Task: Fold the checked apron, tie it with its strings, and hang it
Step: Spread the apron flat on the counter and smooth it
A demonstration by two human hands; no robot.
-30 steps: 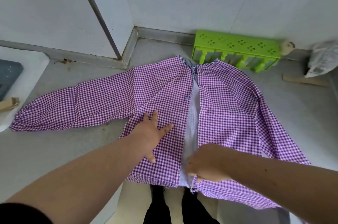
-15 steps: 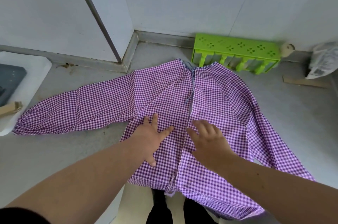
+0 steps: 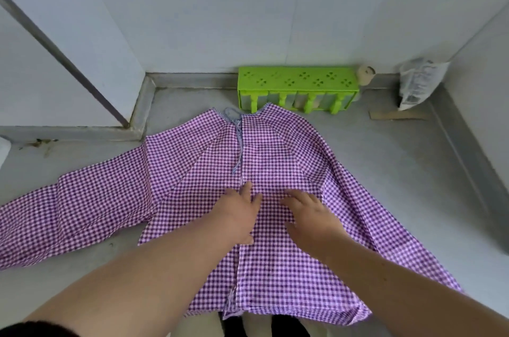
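Observation:
The purple-and-white checked apron (image 3: 278, 152) lies spread flat on the grey counter (image 3: 385, 160), its two back panels meeting down the middle. One long sleeve (image 3: 71, 212) stretches out to the left; the other lies along the right side. A thin striped string (image 3: 238, 149) hangs down from the neckline along the centre seam. My left hand (image 3: 238, 212) presses flat on the left panel just beside the seam. My right hand (image 3: 308, 212) lies flat on the right panel, fingers spread. Both hands are side by side, a few centimetres apart.
A bright green plastic rack (image 3: 297, 89) stands against the back wall, touching the apron's neckline. A small roll (image 3: 365, 75) and a plastic bag (image 3: 418, 80) sit in the back right corner, with a flat cardboard strip (image 3: 396, 115) in front. The counter's raised rim (image 3: 468, 160) runs along the right.
The right panel was pulled shut over the white gap in the middle. My right hand went from pinching the panel edge to lying flat; both hands slid up toward the centre seam.

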